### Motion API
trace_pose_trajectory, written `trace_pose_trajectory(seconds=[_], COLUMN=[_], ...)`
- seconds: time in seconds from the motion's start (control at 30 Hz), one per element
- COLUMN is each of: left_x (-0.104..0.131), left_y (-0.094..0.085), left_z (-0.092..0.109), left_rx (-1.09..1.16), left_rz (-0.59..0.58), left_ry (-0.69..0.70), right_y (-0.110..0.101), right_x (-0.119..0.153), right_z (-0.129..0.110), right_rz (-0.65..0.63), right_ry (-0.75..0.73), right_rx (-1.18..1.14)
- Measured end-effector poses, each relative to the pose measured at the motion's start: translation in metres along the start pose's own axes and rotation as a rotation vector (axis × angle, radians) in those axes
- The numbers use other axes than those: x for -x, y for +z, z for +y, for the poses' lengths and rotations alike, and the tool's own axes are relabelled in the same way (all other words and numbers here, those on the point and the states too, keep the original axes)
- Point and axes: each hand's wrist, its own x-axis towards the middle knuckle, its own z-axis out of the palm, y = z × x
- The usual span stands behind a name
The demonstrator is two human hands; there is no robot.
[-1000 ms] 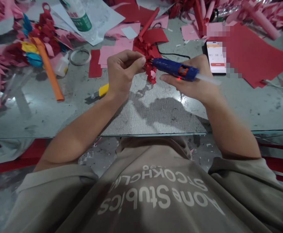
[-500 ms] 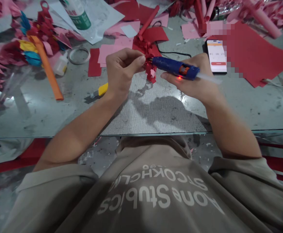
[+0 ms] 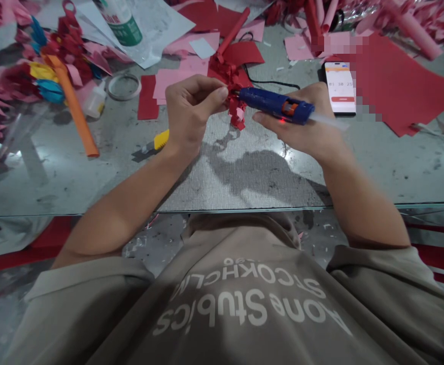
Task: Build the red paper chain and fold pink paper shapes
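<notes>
The blue glue gun sits in the right hand, whose fingers are closed around its body. A translucent glue stick pokes out of its rear end, and a red light glows on its underside. Just left of the gun, the left hand pinches the curled red paper between thumb and fingers, at the gun's nozzle; whether nozzle and paper touch, I cannot tell.

Well to the left of the gun, on the table, is a small bottle with a yellow patch; how full it is cannot be told. Between that bottle and the gun lies a pale ring, with the grey tabletop showing through its middle. Farther from the person than the gun, and to its left, is a larger white-and-green bottle, its top cut off by the view's edge and its contents hidden. A yellow cutter lies left of the gun, nearer the person, partly behind the left wrist. Right of the gun is a phone, its screen lit.
</notes>
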Motion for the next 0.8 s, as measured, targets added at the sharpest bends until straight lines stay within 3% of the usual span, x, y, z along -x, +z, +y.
trace_pose_trajectory(seconds=[0.8], left_x=[0.0017], left_y=[-0.0001], left_z=[0.0007], left_rx=[-0.032], left_rz=[-0.007], left_ry=[0.038], right_y=[0.0007], right_x=[0.0001], right_z=[-0.001], right_rz=[-0.007], right_ry=[0.047], right_rx=[-0.037])
